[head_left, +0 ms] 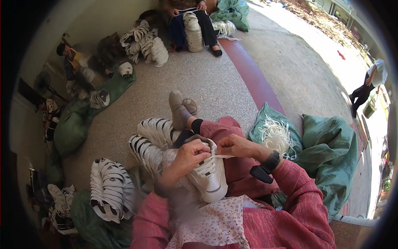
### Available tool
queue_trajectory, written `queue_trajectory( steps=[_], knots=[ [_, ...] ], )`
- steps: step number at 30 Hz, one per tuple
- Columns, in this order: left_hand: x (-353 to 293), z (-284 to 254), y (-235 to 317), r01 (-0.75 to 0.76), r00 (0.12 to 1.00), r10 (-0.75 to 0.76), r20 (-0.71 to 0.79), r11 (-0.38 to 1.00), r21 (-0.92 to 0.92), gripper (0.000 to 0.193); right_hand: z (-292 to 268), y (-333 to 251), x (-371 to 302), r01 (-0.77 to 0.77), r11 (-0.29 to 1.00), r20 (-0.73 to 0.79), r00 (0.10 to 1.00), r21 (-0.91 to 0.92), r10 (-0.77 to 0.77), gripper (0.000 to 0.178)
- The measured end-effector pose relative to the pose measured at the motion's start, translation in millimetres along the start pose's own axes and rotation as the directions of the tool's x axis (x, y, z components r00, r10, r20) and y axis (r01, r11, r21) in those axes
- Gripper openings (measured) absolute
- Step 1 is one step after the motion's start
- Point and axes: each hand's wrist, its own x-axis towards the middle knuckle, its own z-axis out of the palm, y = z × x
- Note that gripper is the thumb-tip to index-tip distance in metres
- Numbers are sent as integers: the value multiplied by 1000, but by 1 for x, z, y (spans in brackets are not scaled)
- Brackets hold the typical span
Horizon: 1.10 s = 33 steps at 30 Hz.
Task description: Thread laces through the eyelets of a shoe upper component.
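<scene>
A white sneaker upper with a grey toe edge lies across my lap, its toe pointing toward me. Over its opening, my left hand is closed in a pinch at the lacing. My right hand pinches a white shoelace just to the right, close to the left fingertips. Fingers hide part of the lace and the upper's collar. Nested rows of white uppers stand beside my legs on the left. To the right, a heap of loose white laces rests on green sacking.
A large green sack bulges at my right. More stacked uppers sit at my left on another green sack. Across the floor, a seated person works beside piled uppers. Others sit at far left; one person stands outside.
</scene>
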Motion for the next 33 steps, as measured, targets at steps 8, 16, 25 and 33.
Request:
queue_trajectory(
  steps=[8, 16, 25, 33],
  knots=[
    [-3, 9, -4, -80, 995, 82, -56, 996, 41, 10, 6, -19, 4, 284, 638, 92, 944, -716, -317, 12],
    [-3, 3, 2, 19, 999, -17, -37, 999, 46, 10, -28, -12, 10, 298, 936, 93, 954, -185, -285, 46],
    [0, 2, 2, 0, 999, 4, -38, 994, 110, 13, -23, 11, 26, 424, 904, 135, 900, -52, -414, 42],
    [-2, 4, 1, 3, 999, 2, -35, 991, 135, 14, -13, 8, 21, 355, 934, 85, 933, -48, -350, 40]
  ],
)
